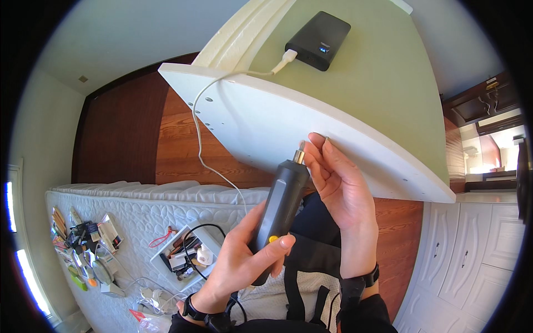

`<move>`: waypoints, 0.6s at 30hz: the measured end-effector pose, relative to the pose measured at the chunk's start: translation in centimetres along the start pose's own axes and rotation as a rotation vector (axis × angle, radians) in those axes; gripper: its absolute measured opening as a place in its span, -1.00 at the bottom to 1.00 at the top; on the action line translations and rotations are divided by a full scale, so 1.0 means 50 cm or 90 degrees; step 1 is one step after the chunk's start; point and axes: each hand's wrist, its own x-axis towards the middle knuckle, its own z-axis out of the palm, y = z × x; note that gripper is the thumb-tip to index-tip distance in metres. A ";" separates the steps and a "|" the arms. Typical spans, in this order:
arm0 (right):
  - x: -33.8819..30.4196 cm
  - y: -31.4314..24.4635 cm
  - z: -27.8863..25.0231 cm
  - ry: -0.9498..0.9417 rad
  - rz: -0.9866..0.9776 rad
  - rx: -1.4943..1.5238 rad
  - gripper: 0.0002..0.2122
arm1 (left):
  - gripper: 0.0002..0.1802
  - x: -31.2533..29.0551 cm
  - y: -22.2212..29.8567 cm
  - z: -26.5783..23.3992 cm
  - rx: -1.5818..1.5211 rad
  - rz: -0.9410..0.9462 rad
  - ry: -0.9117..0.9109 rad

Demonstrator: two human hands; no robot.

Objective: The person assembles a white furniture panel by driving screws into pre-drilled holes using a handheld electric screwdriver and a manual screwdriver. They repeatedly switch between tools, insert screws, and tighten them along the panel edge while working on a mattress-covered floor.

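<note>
My left hand (247, 252) is wrapped round a black electric screwdriver (279, 194) with a yellow button, my thumb beside that button. The tool points up and away, its silvery tip (300, 154) close to the fingers of my right hand (348, 186). That hand is closed, thumb against fingertip, with a tiny greyish thing just showing at the pinch, too small to name. Both hands are in front of a white panel (261, 119) with several holes. A white cable (206, 158) comes down from a black power bank (319, 41) and passes behind my left hand.
The power bank lies on a green surface (383, 83) beyond the panel. At left, a quilted mattress (139, 222) bears a white tray (214, 240) of small items, piled tools (89, 244) and tangled cords (158, 299). White cabinets (461, 250) stand at right.
</note>
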 end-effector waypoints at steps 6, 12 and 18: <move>0.005 -0.006 0.001 -0.041 0.010 0.025 -0.65 | -0.44 -0.008 -0.004 0.001 0.002 -0.026 -0.043; 0.008 -0.019 0.001 -0.035 0.047 0.049 -0.74 | -0.47 0.008 -0.011 0.011 0.036 -0.037 -0.046; 0.009 -0.025 0.001 -0.042 0.049 0.031 -0.77 | -0.49 0.017 -0.009 0.014 0.040 -0.037 -0.036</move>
